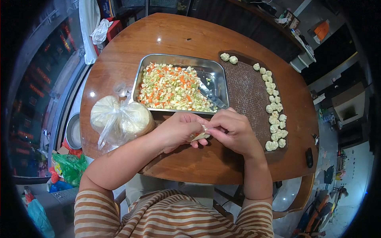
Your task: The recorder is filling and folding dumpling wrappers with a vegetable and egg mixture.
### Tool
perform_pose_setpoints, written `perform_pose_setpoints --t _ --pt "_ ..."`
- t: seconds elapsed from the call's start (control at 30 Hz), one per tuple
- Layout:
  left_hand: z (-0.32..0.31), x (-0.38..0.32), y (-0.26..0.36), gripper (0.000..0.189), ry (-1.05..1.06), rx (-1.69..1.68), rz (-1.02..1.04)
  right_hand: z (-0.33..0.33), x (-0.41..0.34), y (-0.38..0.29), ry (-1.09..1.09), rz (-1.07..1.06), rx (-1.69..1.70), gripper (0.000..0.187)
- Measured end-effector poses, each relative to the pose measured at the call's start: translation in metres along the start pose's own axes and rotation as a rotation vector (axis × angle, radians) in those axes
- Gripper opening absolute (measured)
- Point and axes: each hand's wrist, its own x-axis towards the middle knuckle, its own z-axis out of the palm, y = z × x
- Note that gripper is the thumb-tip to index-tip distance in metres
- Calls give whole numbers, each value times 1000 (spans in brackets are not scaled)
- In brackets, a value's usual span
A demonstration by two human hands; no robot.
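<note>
My left hand holds a filled dough wrapper, partly hidden by the fingers, with a little orange filling showing. My right hand pinches the wrapper's edge between thumb and fingertips. Just beyond the hands, a steel tray holds chopped vegetable filling in white, green and orange. A flat spatula or spreader leans inside it at the right. On a brown patterned tray at the right stand several pleated dumplings, most along the right edge, two at the far left corner.
Left of my left hand, a tied clear plastic bag of dough lies on the wooden table, with a small clear cup behind it. A black object lies near the right edge. A wooden chair stands at the lower right.
</note>
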Motion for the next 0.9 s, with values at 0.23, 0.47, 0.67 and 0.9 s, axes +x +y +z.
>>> perform_pose_setpoints --t 0.23,0.47,0.67,0.9 --pt "-1 1 -1 24 0 -6 0 2 1 -1 11 -62 -78 8" --pt "-1 1 2 33 -11 -192 -32 0 0 3 52 -8 -1 9" --pt "4 -2 3 23 -6 -384 -55 -1 -1 1 101 263 89 8" --pt "4 -1 1 31 28 -236 -56 -1 -1 2 98 218 78 8"
